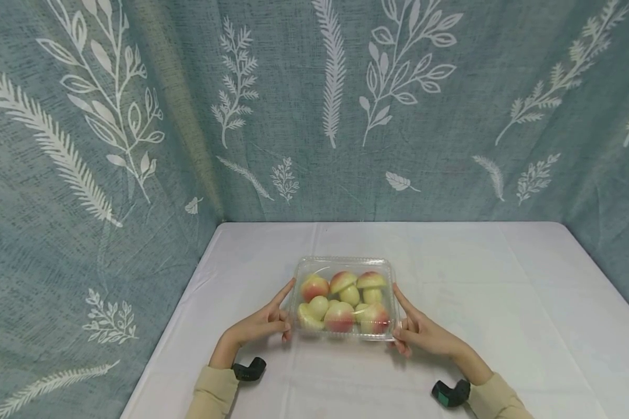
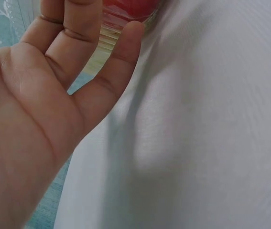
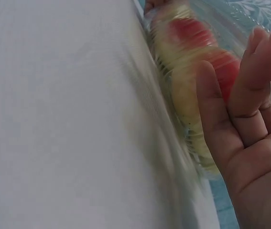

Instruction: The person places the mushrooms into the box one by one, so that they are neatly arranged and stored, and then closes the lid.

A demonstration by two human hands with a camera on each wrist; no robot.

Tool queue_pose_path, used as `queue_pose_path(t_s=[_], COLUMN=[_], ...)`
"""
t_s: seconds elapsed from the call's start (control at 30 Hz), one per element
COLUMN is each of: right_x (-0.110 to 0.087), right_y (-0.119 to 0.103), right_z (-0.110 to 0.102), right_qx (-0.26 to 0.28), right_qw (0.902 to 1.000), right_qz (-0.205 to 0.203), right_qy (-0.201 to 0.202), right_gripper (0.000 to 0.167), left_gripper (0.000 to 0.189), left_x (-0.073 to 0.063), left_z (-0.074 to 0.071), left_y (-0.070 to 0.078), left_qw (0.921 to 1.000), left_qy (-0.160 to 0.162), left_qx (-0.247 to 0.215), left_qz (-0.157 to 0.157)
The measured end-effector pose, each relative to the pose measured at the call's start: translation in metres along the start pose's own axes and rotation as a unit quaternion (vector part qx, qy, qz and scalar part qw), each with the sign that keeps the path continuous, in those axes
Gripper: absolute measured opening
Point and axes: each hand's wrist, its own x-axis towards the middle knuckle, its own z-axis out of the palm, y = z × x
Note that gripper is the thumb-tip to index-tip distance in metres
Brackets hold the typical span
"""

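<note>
A clear plastic clamshell box (image 1: 344, 262) is held between both hands over the white table. Inside lie several pale yellow-green pieces blushed red, some round like peaches (image 1: 339, 316), others shaped like mushrooms (image 1: 371, 283). My left hand (image 1: 262, 323) grips the box's left side, its index finger stretched along the edge and the thumb near the front corner. On the right side my right hand (image 1: 424, 333) holds it the same way, thumb at the front corner. The wrist views show the lower fingers (image 2: 121, 57) bent beside the box wall, with the little finger (image 3: 209, 90) reaching across it.
A white cloth covers the table (image 1: 477, 279), with its far edge against a blue-green leaf-patterned curtain (image 1: 304, 105). The curtain also closes off the left and right sides. Black wrist devices (image 1: 250, 369) sit by both beige sleeves (image 1: 213, 390). Shadows fall on the cloth around the box.
</note>
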Motion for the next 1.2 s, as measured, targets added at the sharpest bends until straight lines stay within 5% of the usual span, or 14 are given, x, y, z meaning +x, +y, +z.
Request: queue_pose_path(t_s=[0.23, 0.67, 0.97, 1.2], right_x=[0.000, -0.003, -0.005, -0.007], right_y=[0.001, 0.000, 0.001, -0.003], right_z=[0.003, 0.001, -0.003, -0.011], right_qx=[-0.008, -0.009, 0.002, -0.015], right_qw=[0.9997, 0.9992, 0.9995, 0.9994], right_qz=[-0.013, 0.031, 0.013, 0.004], right_qy=[0.017, 0.025, 0.029, 0.031], right_gripper=[0.083, 0.084, 0.085, 0.082], left_gripper=[0.089, 0.084, 0.082, 0.078], left_x=[-0.001, -0.004, -0.006, -0.007], left_z=[0.002, -0.001, -0.002, -0.003], left_y=[0.000, -0.004, -0.001, 0.003], left_qw=[0.9999, 0.9994, 0.9990, 0.9989], left_qy=[0.010, 0.010, 0.009, 0.027], left_qx=[0.005, -0.009, -0.023, 0.009], left_qz=[-0.003, 0.032, 0.038, 0.037])
